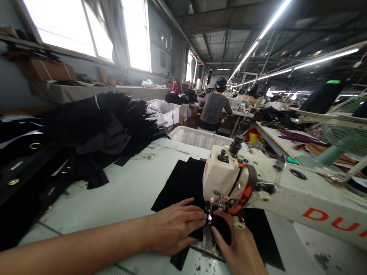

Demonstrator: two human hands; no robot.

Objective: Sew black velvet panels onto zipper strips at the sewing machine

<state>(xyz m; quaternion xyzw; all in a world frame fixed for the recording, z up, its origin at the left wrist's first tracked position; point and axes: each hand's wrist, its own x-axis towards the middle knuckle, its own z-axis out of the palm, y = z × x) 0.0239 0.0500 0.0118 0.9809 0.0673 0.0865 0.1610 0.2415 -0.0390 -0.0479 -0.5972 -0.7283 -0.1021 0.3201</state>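
Black fabric (183, 179) lies flat on the sewing table (134, 198) and passes beneath the head of an industrial sewing machine (219, 172). My left hand (174, 225) rests flat on the cloth just left of the presser foot (210, 214), fingers stretched toward it. On the other side, my right hand (237, 240) presses on the fabric with thumb and fingers apart, close to the foot. Part of its fingers is hidden behind the machine head. A narrow black strip (180, 259) sticks out below my left hand.
At the left is a large pile of black fabric pieces (100, 126), some with metal rings. White plastic bins (197, 137) stand beyond the table. A co-worker (215, 107) sits ahead, facing away. A green fan (344, 141) is at the right.
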